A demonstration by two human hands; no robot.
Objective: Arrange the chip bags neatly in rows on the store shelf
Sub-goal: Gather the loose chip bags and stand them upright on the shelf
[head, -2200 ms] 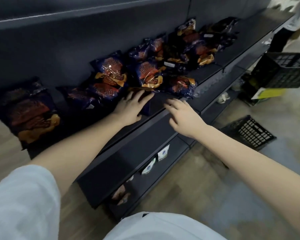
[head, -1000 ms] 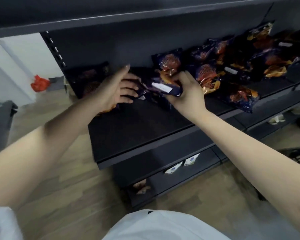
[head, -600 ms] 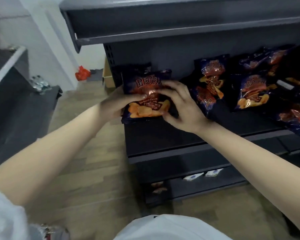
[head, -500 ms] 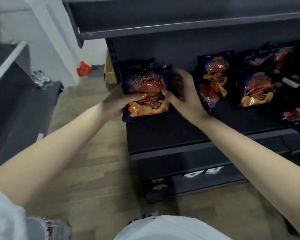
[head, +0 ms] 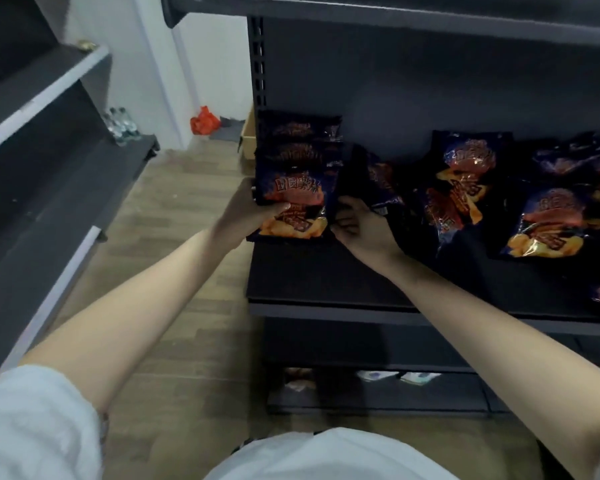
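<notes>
Far L: a grey rack w/ clear bottles on its low deck. Past it, on the wood floor, an orange-red sack and a cardboard box near the wall. L hand grips the front chip bag at the L end of the shelf, thumb across the bag's face, fingers hidden behind it. Bag is upright, bottom edge down on the shelf, approx. mid-depth. Two more bags stand behind it in a file toward the back-L corner. R hand is just beside that bag's R edge, fingers curled, touching a dark bag turned edge-on; can't tell if it pinches it or only rests against it. Further R, apart from the file, loose bags lean toward the back panel: one upright, one lower and nearer the front, others overlapping at the R edge, not in rows. Below, a lower shelf w/ small white packets.
</notes>
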